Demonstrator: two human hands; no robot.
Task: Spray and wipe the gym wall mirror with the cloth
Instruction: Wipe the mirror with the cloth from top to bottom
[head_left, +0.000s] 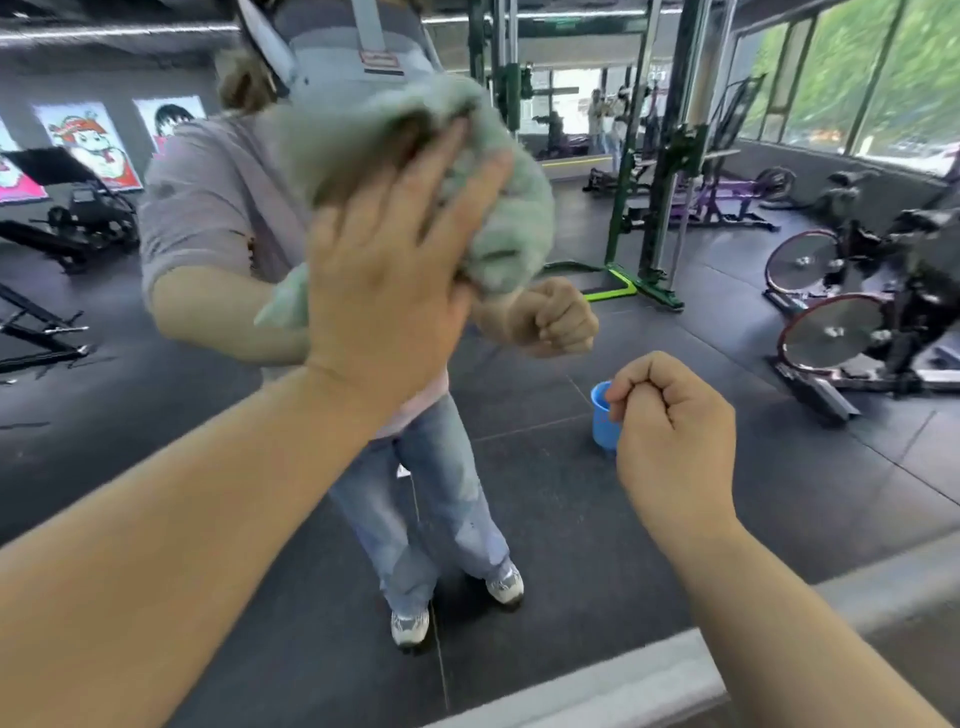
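Ahead of both hands, wall mirror (571, 493) fills nearly the whole view; dark rubber gym floor reflected in it. Grey ledge (649, 670) runs along its lower edge, below and to the right of the right hand. Person's reflection (208, 208) stands behind the left hand: pale short-sleeved top, light jeans, white trainers. Beyond the right hand, up and to the right, green rack (660, 208) stands reflected; further right, exercise bikes (831, 332) with disc wheels, and windows (857, 78) above them with greenery outside. Far to the left of the left hand, cartoon posters (88, 140) on a dark wall, weight benches below them. Cloth (498, 228), pale green and bunched, sits against the glass under and above the fingers of the left hand, spilling out past the fingertips to the right; blurred. Left hand (384, 291) raised, fingers straight and spread, palm flat on the cloth, pressing it to the mirror. Right hand (675, 436) lower and to the right, clear of the glass, curled into a fist; nothing visible in it. Blue bucket (602, 421), reflected, shows just left of the right-hand knuckles, partly hidden by them.
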